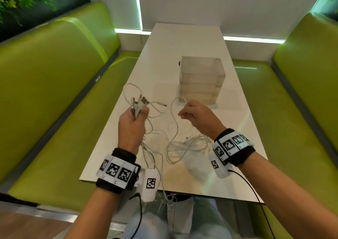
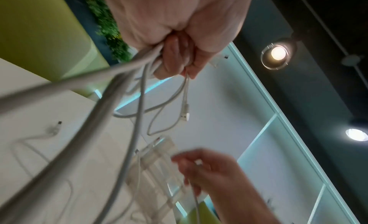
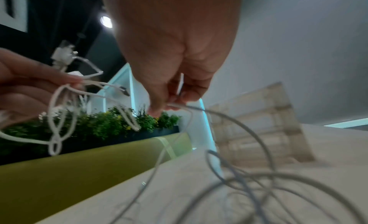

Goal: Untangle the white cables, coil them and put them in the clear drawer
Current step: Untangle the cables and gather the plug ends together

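Observation:
My left hand [image 1: 134, 117] is raised over the table's left side and grips a bundle of white cable ends [image 1: 140, 101] with plugs sticking up; in the left wrist view the left hand [image 2: 175, 60] clutches several strands that hang down. My right hand [image 1: 192, 112] pinches a single white cable [image 1: 174, 121] in front of the clear drawer unit [image 1: 201, 79]; the right wrist view shows the right hand [image 3: 169, 101] pinching that strand [image 3: 199, 108]. A tangle of white cables [image 1: 186, 145] lies on the table below and some strands drop over its near edge.
The long white table [image 1: 182, 43] runs away from me between two green benches [image 1: 45, 83]. The clear drawer unit stands mid-table, its drawers pushed in. A small dark object [image 1: 179, 63] peeks out behind it. Plants [image 3: 123, 122] line the wall at left.

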